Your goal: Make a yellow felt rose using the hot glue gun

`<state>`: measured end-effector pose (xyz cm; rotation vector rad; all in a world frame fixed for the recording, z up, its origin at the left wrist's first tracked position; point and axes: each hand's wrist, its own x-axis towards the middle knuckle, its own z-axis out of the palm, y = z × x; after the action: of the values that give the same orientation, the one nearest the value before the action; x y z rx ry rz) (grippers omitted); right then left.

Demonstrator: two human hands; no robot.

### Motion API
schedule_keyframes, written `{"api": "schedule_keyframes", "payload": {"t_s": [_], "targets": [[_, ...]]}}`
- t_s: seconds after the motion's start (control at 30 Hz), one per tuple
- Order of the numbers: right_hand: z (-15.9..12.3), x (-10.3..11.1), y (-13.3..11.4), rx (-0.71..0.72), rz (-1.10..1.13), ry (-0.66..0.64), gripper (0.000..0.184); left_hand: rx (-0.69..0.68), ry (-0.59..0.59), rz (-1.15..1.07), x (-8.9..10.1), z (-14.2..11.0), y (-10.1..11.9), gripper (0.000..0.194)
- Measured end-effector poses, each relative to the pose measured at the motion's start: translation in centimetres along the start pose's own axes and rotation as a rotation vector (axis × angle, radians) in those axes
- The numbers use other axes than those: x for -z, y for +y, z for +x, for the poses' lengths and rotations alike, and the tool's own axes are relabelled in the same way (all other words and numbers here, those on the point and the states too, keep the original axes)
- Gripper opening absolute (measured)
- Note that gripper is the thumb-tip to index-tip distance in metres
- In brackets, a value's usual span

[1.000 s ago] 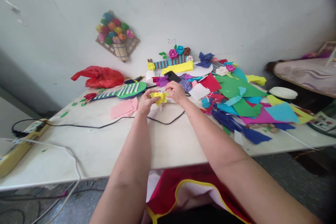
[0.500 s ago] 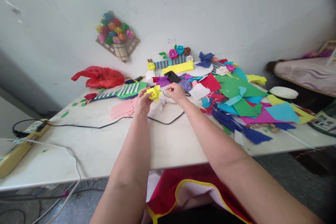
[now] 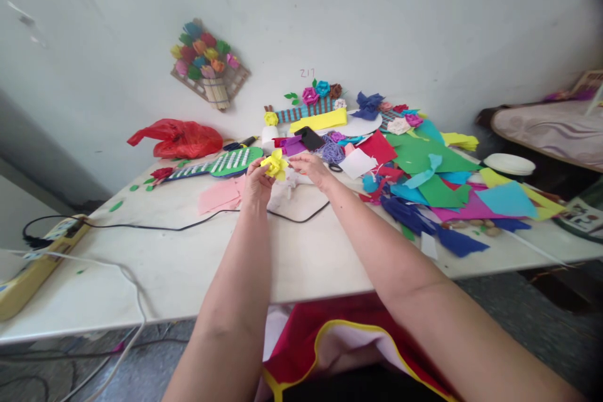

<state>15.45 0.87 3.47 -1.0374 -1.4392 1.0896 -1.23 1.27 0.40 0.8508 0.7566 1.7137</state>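
Note:
My left hand (image 3: 258, 182) is closed around the base of a yellow paper flower (image 3: 275, 165) and holds it above the table. Its petals are spread and face up towards me. Just to the right, my right hand (image 3: 311, 168) has thumb and fingers pinched together, close to the petals; what they grip, if anything, is too small to make out. Below and between the hands lies a whitish object (image 3: 288, 187), partly hidden, beside a black cord (image 3: 301, 221). Pink paper sheets (image 3: 219, 196) lie left of my left wrist.
Coloured paper pieces (image 3: 424, 166) crowd the right of the table. A green guitar-shaped craft (image 3: 235, 162) and a red plastic bag (image 3: 181, 138) lie left. Behind the hands are a black phone (image 3: 309, 138) and purple cord (image 3: 332, 151). A yellow power strip (image 3: 42, 257) sits at the left edge.
My left hand has moved slightly left with the yellow flower and turned it, so its petals now show more openly. My right hand has shifted a little left towards the flower.

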Motion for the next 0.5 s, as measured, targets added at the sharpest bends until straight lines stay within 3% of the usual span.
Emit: {"api": "schedule_keyframes", "payload": {"t_s": [0.23,0.5], "targets": [[-0.3,-1.2,0.4,0.03,0.088,-0.082,0.013,-0.003,-0.021,0.01,-0.4,-0.1,-0.7,0.038],[0.0,-1.6,1.1,-0.077,0.194,0.017,0.006,-0.015,-0.068,0.065,-1.0,-0.3,-1.6,0.04]]}}
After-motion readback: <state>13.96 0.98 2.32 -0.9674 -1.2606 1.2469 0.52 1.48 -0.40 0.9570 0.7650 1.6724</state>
